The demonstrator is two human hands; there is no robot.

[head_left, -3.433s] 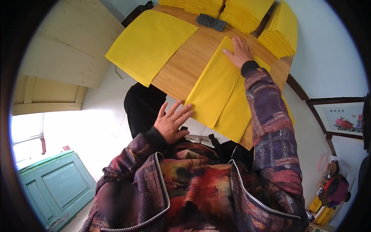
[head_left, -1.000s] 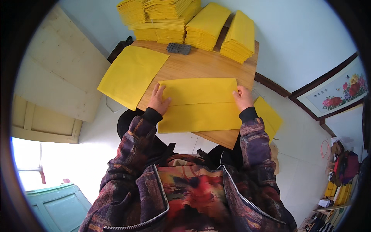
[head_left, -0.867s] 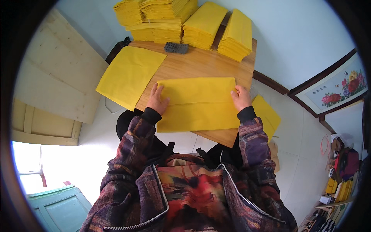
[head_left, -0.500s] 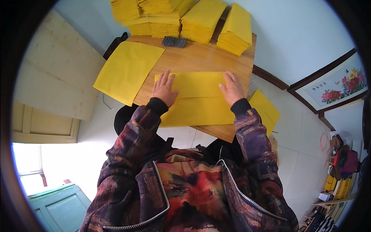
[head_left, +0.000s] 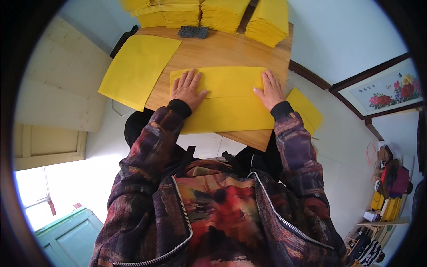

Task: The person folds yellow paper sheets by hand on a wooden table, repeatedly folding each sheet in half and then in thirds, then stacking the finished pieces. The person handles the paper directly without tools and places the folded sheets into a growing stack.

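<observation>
A flat yellow sheet (head_left: 231,115), paper or fabric I cannot tell which, lies on the wooden table in front of me with a fold line or flap edge running across it. My left hand (head_left: 187,90) rests palm down on its left end, fingers stretched out and thumb spread inward. At the right end my right hand (head_left: 270,90) lies the same way, fingers extended and thumb apart. Neither hand grips anything. Another yellow sheet (head_left: 140,69) lies at the table's left side, overhanging the edge.
Tall stacks of yellow sheets (head_left: 224,15) line the table's far edge (head_left: 249,42), with a dark grey textured block (head_left: 193,32) before them. More yellow material (head_left: 304,109) shows beyond the right edge. A framed flower picture (head_left: 384,89) stands at right, pale boards (head_left: 60,80) at left.
The whole scene sits higher in the picture. My hands have settled flatter on the yellow sheet, the right one slightly farther out toward its right end.
</observation>
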